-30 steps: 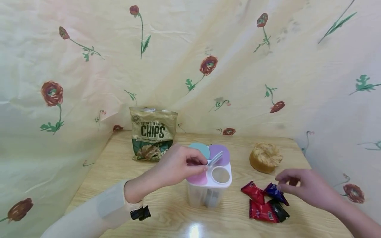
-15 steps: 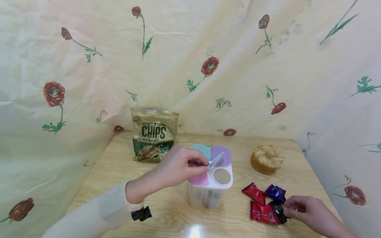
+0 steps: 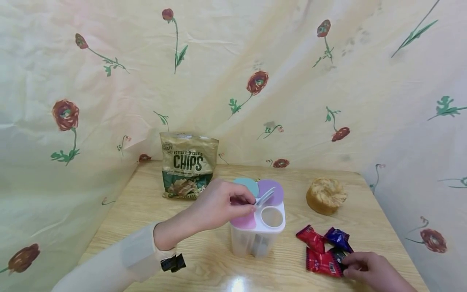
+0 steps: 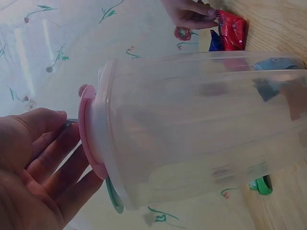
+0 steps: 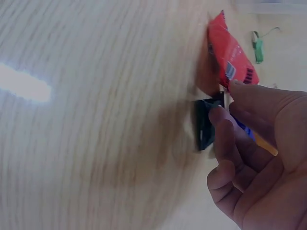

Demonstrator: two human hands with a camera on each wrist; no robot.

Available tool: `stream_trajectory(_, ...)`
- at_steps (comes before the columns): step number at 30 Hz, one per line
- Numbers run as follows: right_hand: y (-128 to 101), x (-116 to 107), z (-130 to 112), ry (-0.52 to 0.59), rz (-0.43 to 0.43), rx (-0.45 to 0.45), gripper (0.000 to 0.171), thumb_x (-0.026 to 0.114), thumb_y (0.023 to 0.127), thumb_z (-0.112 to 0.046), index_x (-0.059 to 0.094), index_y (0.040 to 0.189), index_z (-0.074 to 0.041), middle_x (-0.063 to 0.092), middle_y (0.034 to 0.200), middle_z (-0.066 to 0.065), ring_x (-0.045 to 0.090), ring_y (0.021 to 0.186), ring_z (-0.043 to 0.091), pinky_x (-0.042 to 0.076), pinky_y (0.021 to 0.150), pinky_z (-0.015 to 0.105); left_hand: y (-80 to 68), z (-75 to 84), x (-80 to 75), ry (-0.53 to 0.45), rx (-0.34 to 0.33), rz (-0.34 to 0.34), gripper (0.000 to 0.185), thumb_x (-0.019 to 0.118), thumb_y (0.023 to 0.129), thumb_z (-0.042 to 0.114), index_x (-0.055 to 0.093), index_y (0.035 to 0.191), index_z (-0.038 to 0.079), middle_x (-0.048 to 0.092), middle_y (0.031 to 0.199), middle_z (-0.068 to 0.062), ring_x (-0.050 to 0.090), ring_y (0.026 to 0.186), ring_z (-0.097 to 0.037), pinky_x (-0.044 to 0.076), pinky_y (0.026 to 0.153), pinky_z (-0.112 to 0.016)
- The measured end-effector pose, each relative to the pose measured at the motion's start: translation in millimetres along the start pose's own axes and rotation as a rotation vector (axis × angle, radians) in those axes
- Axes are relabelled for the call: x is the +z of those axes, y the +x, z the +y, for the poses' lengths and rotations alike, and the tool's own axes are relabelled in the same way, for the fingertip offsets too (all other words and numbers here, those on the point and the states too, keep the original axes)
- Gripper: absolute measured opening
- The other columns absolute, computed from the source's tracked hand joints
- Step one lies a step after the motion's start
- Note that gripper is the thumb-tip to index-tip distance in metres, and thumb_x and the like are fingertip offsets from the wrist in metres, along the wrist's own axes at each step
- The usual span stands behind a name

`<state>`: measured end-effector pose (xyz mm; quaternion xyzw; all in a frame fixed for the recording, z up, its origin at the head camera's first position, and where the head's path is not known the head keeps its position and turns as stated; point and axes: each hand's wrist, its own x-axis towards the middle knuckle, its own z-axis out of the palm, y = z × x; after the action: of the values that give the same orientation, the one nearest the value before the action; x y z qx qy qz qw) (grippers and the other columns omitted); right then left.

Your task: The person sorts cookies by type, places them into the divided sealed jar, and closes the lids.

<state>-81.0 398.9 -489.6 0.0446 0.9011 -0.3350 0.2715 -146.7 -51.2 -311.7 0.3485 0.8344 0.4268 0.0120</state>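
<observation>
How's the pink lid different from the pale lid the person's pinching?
The pink lid lies flat; the pale lid is tipped up. We see the pink lid's top, but mostly the pale lid's edge. The left hand pinches only the pale lid. Both are atop the container.

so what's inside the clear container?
A bluish-grey item shows hazily, low in the container; what it is can't be told. The pink lid, teal lid and purple lid block the view beneath them; the open hole shows nothing distinct.
</observation>
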Motion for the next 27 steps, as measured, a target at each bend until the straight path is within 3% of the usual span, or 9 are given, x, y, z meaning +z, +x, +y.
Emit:
stream_trajectory(4, 3, 4, 1, -0.008, 0.008, 0.01, 0.034, 0.075, 0.094, -0.024, 0.073, 0.119, -0.001, 0.064, 0.084, 0.001, 0.055, 0.079, 0.019, 0.046, 0.063, 0.028, -0.6, 0.6, 0.2, 0.0, -0.003, 0.001, 0.005, 0.082, 0.088, 0.017, 0.08, 0.093, 0.015, 0.076, 0.087, 0.007, 0.066, 0.078, 0.004, 0.058, 0.075, -0.02)
stream_trajectory(12, 7, 13, -4, -0.037, 0.072, 0.036, 0.033, 0.076, 0.093, -0.036, 0.077, 0.107, -0.007, 0.067, 0.087, 0.001, 0.054, 0.079, 0.018, 0.046, 0.066, 0.031, 0.2, -0.1, 1.3, -0.008, -0.001, -0.004, 0.005, 0.081, 0.088, 0.017, 0.08, 0.092, 0.015, 0.076, 0.086, 0.008, 0.066, 0.077, 0.004, 0.058, 0.074, -0.02)
stream_trajectory(19, 7, 19, -6, 0.007, 0.076, 0.099, 0.03, 0.084, 0.086, -0.028, 0.073, 0.104, -0.007, 0.062, 0.08, 0.003, 0.054, 0.076, 0.018, 0.047, 0.062, 0.029, 0.1, 0.5, 0.8, -0.001, 0.003, -0.002, 0.005, 0.082, 0.088, 0.017, 0.08, 0.092, 0.015, 0.076, 0.087, 0.007, 0.066, 0.077, 0.004, 0.057, 0.074, -0.02)
stream_trajectory(27, 9, 17, -7, 0.037, 0.057, 0.089, 0.015, 0.075, 0.094, -0.016, 0.073, 0.104, -0.005, 0.066, 0.083, 0.002, 0.058, 0.076, 0.019, 0.052, 0.064, 0.03, 0.0, 1.5, -0.1, -0.007, 0.0, -0.002, 0.005, 0.081, 0.089, 0.016, 0.08, 0.092, 0.014, 0.076, 0.087, 0.007, 0.066, 0.077, 0.004, 0.058, 0.074, -0.02)
